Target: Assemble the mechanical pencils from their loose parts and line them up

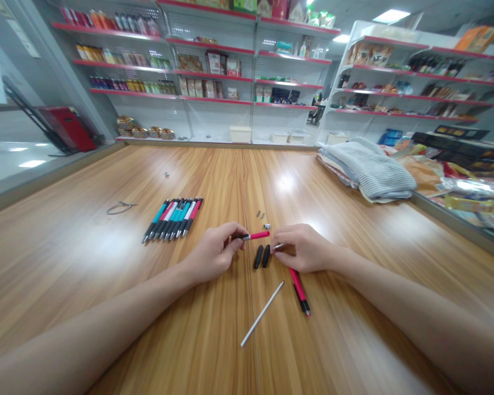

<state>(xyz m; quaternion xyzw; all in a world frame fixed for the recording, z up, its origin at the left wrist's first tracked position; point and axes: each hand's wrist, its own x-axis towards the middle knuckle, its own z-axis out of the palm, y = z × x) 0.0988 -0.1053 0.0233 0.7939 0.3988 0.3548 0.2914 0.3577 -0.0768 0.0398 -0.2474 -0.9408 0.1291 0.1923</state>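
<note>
My left hand [216,252] is closed on a red pen barrel [257,236] and holds it level above the wooden table [107,285]. My right hand [302,247] rests on the table with its fingers pinched on a small silver part [277,246]. Two black grip sleeves [262,256] lie between my hands. A whole red pen [299,292] and a white refill tube [262,314] lie nearer to me. A few tiny metal parts [263,218] sit just beyond the hands. A row of several teal and red pens [173,218] lies to the left.
Folded grey and striped cloths [370,170] lie at the right, beside packaged goods [465,175] along the table's right edge. A thin wire loop [119,207] lies at the left. Store shelves [214,71] with red edges stand behind the table.
</note>
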